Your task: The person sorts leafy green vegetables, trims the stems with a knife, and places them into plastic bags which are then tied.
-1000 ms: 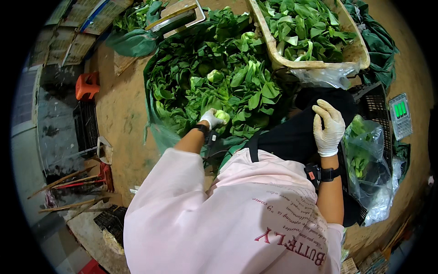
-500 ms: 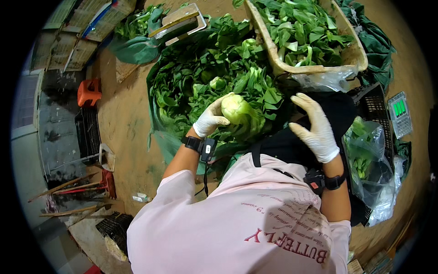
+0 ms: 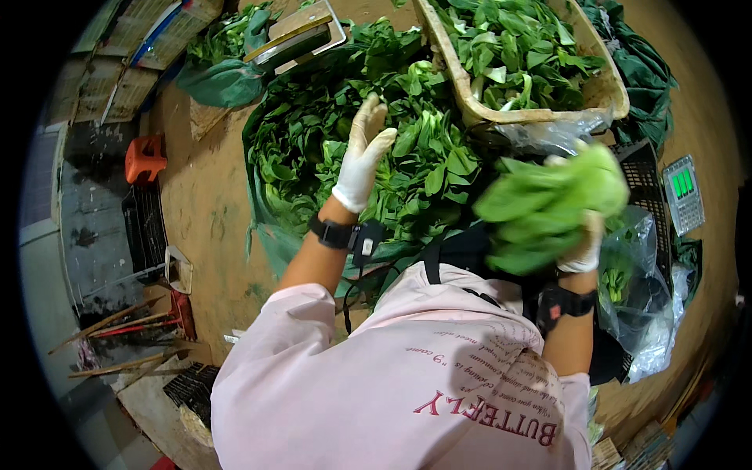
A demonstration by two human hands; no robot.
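My right hand point(image 3: 583, 247), in a white glove, holds a head of bok choy point(image 3: 540, 204) by its pale base, leaves pointing left; the head is blurred by motion and hides part of the fingers. Empty and gloved, my left hand point(image 3: 363, 157) is raised over a large heap of bok choy point(image 3: 301, 129), thumb apart from the fingers. That heap lies on an opened green sack point(image 3: 283, 252) in front of me. Right of the held head, a clear plastic bag point(image 3: 638, 301) with greens inside sits in a black crate point(image 3: 638, 176).
A yellowish plastic tub point(image 3: 540, 117) full of bok choy stands far right. Beside the black crate is a grey device with a lit green display point(image 3: 683, 194). An orange stool point(image 3: 146, 159), a metal platform point(image 3: 301, 39) and a red-handled tool point(image 3: 182, 315) are to the left.
The bok choy has gone from my left hand to my right and moved rightward, over beside the plastic bag. My left hand has let go and reached farther over the heap.
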